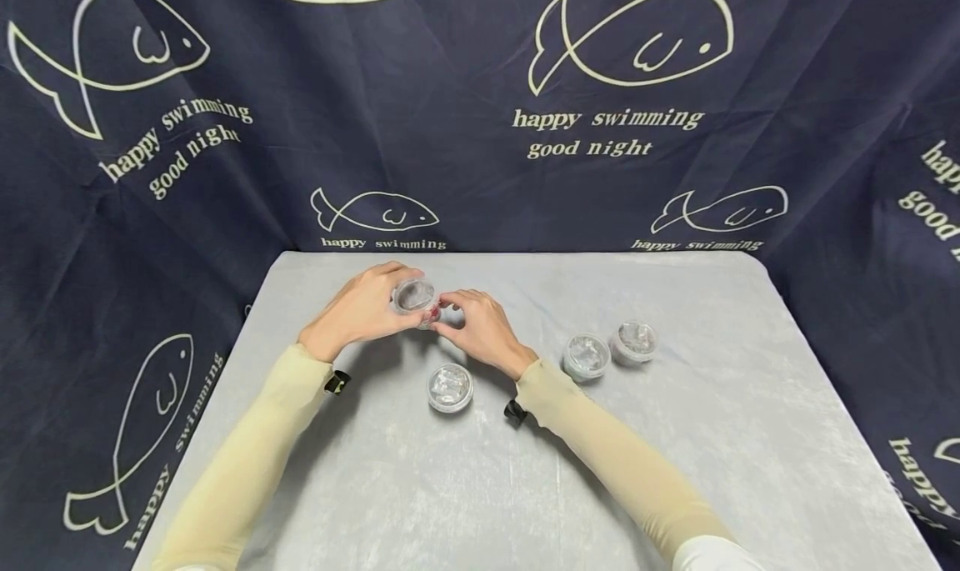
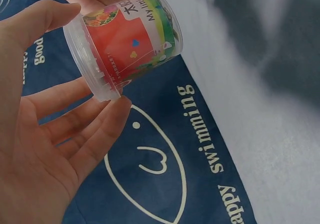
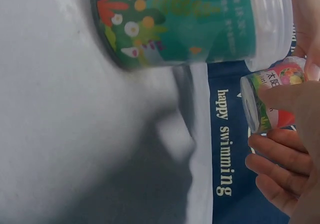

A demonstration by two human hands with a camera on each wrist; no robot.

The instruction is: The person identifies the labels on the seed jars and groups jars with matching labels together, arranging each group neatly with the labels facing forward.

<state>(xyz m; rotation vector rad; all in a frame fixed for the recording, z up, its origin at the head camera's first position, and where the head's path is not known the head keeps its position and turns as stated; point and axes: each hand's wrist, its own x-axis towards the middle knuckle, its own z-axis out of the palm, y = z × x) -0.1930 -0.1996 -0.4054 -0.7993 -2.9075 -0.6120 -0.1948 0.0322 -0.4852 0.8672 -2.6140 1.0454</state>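
Both hands hold one small clear plastic jar (image 1: 415, 296) with a red and green label above the far left of the grey table (image 1: 675, 438). My left hand (image 1: 396, 306) grips its lid end between thumb and fingers; in the left wrist view the hand (image 2: 92, 59) wraps the ribbed lid of the jar (image 2: 132, 41), which lies on its side. My right hand (image 1: 450, 314) pinches the other end. In the right wrist view its fingers (image 3: 280, 99) lie over the jar (image 3: 275, 76).
Three more small jars stand on the table: one (image 1: 450, 388) just in front of the hands, showing a green label (image 3: 190, 24) up close, and two (image 1: 586, 357) (image 1: 633, 343) side by side at the right. A dark blue fish-print cloth (image 1: 480, 137) hangs behind and around the table.
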